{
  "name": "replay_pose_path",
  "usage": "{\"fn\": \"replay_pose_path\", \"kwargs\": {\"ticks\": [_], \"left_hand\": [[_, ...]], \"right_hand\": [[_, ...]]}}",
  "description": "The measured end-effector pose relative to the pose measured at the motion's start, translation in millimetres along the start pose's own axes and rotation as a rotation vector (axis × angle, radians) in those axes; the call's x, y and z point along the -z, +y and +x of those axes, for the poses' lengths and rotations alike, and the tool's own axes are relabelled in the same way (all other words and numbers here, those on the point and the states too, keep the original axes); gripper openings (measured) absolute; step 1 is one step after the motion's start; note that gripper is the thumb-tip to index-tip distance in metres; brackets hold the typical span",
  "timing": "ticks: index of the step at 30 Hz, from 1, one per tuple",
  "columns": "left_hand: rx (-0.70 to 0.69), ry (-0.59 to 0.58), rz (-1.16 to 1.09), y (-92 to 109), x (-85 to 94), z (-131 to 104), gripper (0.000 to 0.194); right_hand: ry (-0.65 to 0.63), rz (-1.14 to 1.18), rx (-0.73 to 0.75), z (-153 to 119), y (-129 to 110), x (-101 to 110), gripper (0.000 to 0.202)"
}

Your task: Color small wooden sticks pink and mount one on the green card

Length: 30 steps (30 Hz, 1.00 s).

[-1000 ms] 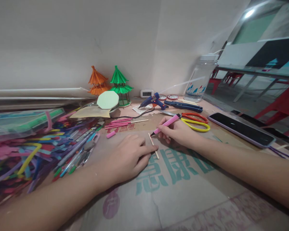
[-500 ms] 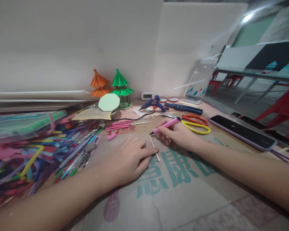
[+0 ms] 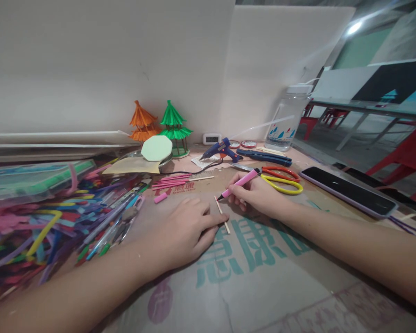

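Observation:
A thin pale wooden stick [image 3: 226, 226] lies on the cardboard sheet [image 3: 263, 296]. My left hand [image 3: 190, 226] holds it down, the index finger pressed across it and the thumb beside that finger. Between the fingers of my right hand [image 3: 254, 194] is a pink marker [image 3: 241, 181], tilted, its dark tip touching the stick near the far end. The marker's pink cap [image 3: 160, 198] rests apart, beyond my left hand. Behind it is a small pile of pink sticks [image 3: 169, 181], with one plain stick [image 3: 201, 178] beside them.
Scissors [image 3: 280, 179], a utility knife [image 3: 263, 156] and a blue glue gun [image 3: 217, 149] lie behind my right hand. A phone [image 3: 348, 190] is at right, a water bottle [image 3: 282, 118] behind. Orange [image 3: 142, 120] and green [image 3: 175, 122] model pavilions stand at the back. Pipe cleaners [image 3: 45, 226] crowd the left.
The marker tip has slid slightly toward me along the stick, my right hand moving with it. My left hand keeps its place on the stick.

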<state>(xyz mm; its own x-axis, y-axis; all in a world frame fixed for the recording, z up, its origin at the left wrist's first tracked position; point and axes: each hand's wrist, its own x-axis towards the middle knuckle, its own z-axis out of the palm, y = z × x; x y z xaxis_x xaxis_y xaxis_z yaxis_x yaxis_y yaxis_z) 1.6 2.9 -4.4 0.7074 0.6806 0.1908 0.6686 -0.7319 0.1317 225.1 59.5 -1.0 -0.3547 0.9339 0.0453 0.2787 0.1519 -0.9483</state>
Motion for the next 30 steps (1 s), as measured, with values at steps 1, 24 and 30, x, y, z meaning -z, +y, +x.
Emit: {"fn": "replay_pose_path", "kwargs": {"ticks": [1, 24, 30], "left_hand": [[0.000, 0.001, -0.004, 0.1, 0.0, 0.1, 0.039], [-0.024, 0.048, 0.032, 1.5, 0.0, 0.0, 0.039], [-0.023, 0.035, 0.074, 8.5, 15.7, 0.3, 0.038]], "right_hand": [[-0.008, -0.012, -0.002, -0.3, -0.1, 0.6, 0.018], [-0.084, -0.048, -0.019, -4.0, -2.5, 3.3, 0.022], [-0.059, -0.040, -0.023, -3.4, -1.3, 2.1, 0.023]]}}
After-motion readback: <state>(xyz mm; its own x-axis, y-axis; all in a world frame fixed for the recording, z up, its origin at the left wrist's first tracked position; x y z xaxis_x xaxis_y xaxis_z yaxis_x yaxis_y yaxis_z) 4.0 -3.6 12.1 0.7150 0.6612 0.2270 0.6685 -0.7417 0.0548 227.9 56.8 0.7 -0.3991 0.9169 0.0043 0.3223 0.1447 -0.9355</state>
